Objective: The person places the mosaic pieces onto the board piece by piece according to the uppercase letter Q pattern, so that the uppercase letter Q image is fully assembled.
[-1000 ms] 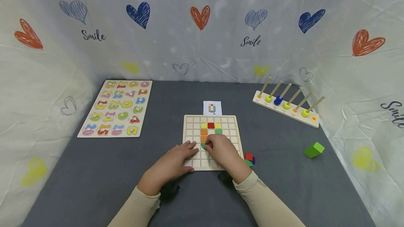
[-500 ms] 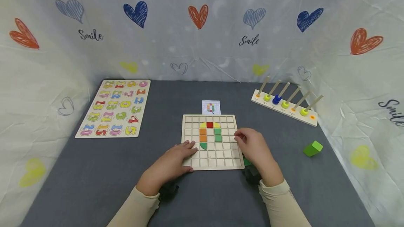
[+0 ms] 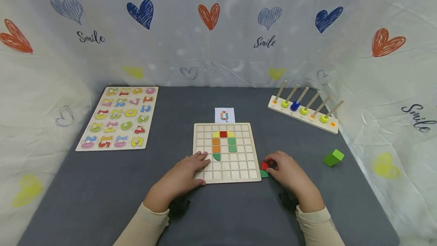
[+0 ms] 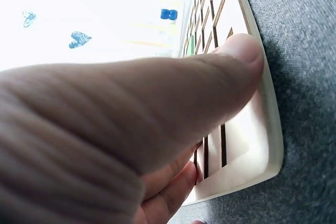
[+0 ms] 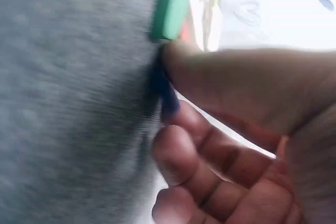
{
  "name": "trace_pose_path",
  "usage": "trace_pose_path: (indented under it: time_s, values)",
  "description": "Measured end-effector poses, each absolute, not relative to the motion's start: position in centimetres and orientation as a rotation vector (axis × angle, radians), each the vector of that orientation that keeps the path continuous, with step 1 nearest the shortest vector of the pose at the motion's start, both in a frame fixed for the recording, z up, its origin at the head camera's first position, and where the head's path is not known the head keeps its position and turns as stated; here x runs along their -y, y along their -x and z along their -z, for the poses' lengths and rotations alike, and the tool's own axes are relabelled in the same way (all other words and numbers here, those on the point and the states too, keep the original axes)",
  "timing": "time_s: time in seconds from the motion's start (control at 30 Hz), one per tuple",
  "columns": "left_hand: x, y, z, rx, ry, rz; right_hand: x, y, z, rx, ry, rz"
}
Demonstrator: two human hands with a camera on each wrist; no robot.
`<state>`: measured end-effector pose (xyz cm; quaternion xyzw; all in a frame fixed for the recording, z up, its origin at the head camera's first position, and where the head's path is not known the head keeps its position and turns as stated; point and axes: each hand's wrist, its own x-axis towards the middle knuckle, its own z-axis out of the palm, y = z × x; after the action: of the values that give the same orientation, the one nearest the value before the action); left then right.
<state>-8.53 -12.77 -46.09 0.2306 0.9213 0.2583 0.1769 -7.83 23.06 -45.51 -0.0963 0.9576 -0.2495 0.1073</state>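
Note:
My left hand (image 3: 186,172) rests with spread fingers on the left side of a wooden grid board (image 3: 240,170), thumb over its near edge. Set into the board are a red tile (image 3: 223,134), yellow rounded tiles (image 3: 231,134) beside it, orange tiles (image 3: 216,148), green square tiles (image 3: 232,148) and a green rounded tile (image 3: 216,157). Right of the board, my right hand (image 3: 288,172) pinches a dark blue tile (image 5: 167,95) between thumb and finger, close over the cloth. A loose red tile (image 3: 264,166) and a green tile (image 3: 264,174) lie by its fingertips.
A small pattern card (image 3: 224,115) lies behind the board. At the back left is a number puzzle board (image 3: 117,119); at the back right stands a peg stacker (image 3: 302,113) with rings. A green block (image 3: 334,158) sits to the right on the grey cloth (image 3: 102,200).
My right hand has left the board's middle and moved right and down to the loose tiles, where it pinches the blue one. The green rounded tile stays in the grid. My left hand stays put.

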Motion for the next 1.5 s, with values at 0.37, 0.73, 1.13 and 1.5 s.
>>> trace_pose_path:
  time_s: [0.37,0.73,1.13,1.5]
  values:
    - [12.8,8.6,46.3,-2.611,-0.659,-0.729,-22.9,8.1,46.1,-2.847,0.197,0.791]
    - [13.0,8.6,46.3,-2.609,-0.647,-0.716,-20.1,10.2,44.8,-2.95,0.216,0.92]
    - [12.8,8.8,46.7,-2.605,-0.652,-0.725,-12.1,12.6,44.7,-2.823,0.457,0.956]
    - [12.8,8.6,46.2,-2.607,-0.651,-0.732,-11.3,12.5,45.8,-2.829,0.502,0.885]
